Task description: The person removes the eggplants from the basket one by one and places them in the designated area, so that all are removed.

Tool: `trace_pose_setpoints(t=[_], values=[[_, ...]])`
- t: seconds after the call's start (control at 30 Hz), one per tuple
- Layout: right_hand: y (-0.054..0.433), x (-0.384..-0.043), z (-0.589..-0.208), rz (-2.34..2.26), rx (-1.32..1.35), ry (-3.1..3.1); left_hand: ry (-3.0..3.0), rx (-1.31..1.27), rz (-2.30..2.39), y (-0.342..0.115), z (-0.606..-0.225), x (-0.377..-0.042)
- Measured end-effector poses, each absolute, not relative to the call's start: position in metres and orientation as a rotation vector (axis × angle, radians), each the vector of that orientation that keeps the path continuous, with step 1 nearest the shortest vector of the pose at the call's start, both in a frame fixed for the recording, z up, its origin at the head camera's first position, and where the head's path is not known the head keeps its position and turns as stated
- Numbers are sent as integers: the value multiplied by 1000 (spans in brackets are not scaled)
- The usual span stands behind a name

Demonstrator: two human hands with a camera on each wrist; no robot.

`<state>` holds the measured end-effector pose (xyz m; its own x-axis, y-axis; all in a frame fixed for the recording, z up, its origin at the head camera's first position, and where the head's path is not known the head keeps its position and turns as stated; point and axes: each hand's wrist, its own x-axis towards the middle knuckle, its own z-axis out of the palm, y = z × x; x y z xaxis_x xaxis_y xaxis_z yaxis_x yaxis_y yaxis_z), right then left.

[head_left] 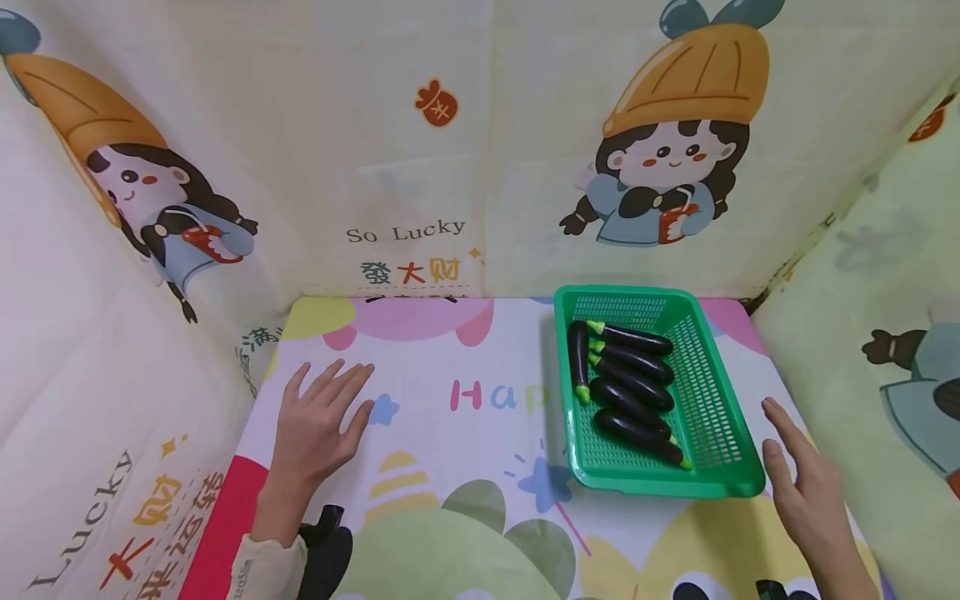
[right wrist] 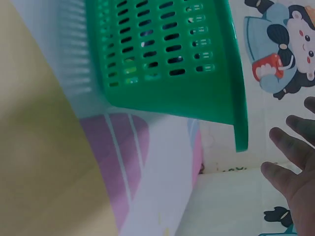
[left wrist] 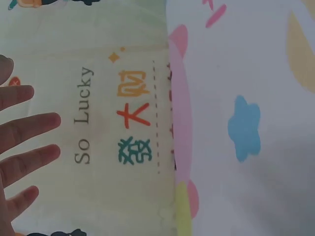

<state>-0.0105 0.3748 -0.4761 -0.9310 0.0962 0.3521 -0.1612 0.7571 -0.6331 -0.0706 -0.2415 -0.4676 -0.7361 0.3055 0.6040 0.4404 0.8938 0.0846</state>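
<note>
A green plastic basket [head_left: 723, 400] with slotted walls stands on the right half of the table. Inside it lie several dark purple eggplants [head_left: 633, 369] with green stem ends; one is turned lengthwise at the left wall, the others lie slanted in a row. My right hand [head_left: 813, 492] hovers just right of the basket's near corner, fingers extended and holding nothing. In the right wrist view the basket wall [right wrist: 172, 93] fills the top, apart from the fingers. My left hand [head_left: 322, 425] is over the left side of the table, fingers spread, holding nothing.
A printed tablecloth [head_left: 465, 467] covers the table. Cream cloth walls [head_left: 300, 150] with cartoon figures rise at the back and both sides. The basket's far end is close to the back wall.
</note>
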Motion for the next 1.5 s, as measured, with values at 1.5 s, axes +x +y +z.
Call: trace_pose_setpoints(t=[1.5], values=[[362,-16,-522,1539,-668,-2561,-2350,-854,-602,-88,-466,-100]])
